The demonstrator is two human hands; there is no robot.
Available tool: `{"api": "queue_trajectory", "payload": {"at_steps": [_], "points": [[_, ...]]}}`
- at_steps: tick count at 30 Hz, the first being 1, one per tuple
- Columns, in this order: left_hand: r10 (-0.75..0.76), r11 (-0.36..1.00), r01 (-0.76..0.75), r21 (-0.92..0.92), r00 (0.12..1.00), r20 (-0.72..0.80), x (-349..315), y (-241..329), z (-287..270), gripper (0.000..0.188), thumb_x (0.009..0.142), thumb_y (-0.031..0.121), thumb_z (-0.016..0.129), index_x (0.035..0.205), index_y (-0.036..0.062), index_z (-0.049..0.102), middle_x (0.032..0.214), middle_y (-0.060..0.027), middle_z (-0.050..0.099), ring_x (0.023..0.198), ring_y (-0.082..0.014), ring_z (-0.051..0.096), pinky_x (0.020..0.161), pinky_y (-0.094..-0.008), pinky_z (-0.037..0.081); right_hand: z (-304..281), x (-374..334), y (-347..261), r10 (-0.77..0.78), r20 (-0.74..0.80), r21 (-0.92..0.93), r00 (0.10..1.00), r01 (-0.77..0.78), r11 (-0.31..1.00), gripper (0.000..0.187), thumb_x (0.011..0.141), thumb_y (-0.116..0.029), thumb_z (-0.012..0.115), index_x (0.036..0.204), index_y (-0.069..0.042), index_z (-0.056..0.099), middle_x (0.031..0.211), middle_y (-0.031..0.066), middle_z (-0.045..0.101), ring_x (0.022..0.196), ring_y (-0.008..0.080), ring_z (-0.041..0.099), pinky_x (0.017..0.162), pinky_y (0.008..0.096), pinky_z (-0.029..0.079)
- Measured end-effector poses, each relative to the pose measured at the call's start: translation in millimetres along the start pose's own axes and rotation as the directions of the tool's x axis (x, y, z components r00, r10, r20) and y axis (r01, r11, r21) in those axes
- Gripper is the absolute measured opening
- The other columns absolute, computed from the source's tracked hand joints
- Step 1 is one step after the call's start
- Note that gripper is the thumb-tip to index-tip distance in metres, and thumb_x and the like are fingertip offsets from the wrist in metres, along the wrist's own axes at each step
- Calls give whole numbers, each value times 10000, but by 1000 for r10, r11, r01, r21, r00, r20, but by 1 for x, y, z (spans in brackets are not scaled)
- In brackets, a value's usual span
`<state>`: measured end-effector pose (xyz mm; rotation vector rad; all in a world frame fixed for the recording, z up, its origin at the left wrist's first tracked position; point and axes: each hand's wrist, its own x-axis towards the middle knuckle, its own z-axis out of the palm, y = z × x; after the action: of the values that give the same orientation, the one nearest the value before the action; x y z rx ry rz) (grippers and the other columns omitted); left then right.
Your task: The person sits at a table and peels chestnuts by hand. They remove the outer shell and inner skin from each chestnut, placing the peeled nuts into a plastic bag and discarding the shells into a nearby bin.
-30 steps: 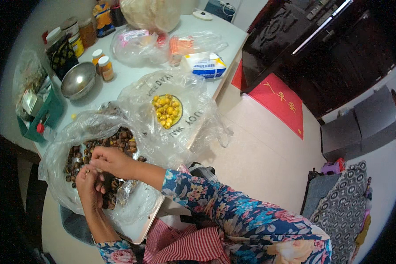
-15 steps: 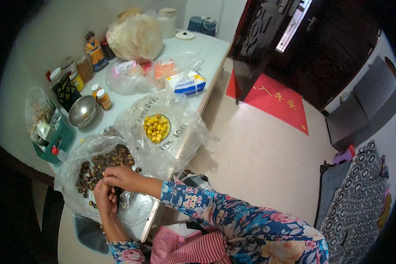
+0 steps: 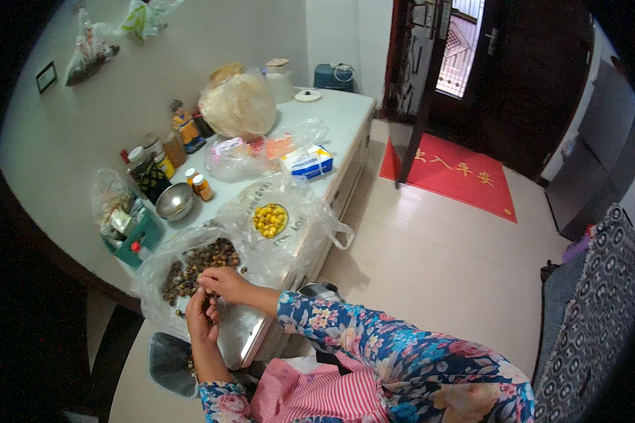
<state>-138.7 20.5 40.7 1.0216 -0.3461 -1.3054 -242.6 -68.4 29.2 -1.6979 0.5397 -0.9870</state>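
Head — fingers (image 3: 211, 279) pinched together, hold unclear

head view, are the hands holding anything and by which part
Cannot be told: the left hand and right hand meet by the dark round pieces, but anything between them is hidden or too small.

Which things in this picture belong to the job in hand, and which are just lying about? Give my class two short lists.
Job in hand:
left hand
right hand
brown round pieces
clear plastic bag around them
yellow round pieces, probably

Just lying about, it seems:
metal bowl
orange-brown bottles
blue-and-white packet
figurine
green basket
red mat
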Motion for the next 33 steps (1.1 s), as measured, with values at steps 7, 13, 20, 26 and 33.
{"api": "queue_trajectory", "payload": {"at_steps": [7,13,20,26,33], "points": [[32,995,-26,-95,997,64,-4,22,-5,159,900,197,528,873,40,534,676,-33,517,402,-26,332,307,-153,235,19,14,-7,-21,68,145,997,11,989,253,874,-242,526,787,-8,567,659,74,570,587,152,536,547,309,427],[3,992,-2,-125,1000,8,19,30,-21,129,881,152,536,941,39,553,680,-39,529,388,-10,307,304,-144,193,29,29,12,76,28,251,997,-80,965,150,889,-173,548,960,-46,586,804,-1,599,649,63,563,549,208,447],[34,995,-32,-91,999,25,30,30,-39,84,853,133,543,878,54,528,693,-38,529,404,-18,330,322,-146,239,34,33,8,342,204,313,917,-392,865,237,935,-233,453,986,-62,609,681,-23,569,493,11,413,424,144,315],[-11,998,13,68,1000,-21,41,37,-46,94,799,101,577,807,38,509,653,-31,531,416,-34,371,343,-175,264,40,36,16,411,186,309,893,-450,838,207,924,-208,477,949,-52,610,750,-42,563,560,7,425,460,155,346],[13,1000,-11,21,996,-83,46,28,-47,36,780,48,533,793,40,500,631,-45,523,399,-40,355,334,-189,250,40,36,31,288,136,162,948,-308,937,184,906,-156,501,957,-15,608,810,14,597,719,81,528,655,225,440]]}}
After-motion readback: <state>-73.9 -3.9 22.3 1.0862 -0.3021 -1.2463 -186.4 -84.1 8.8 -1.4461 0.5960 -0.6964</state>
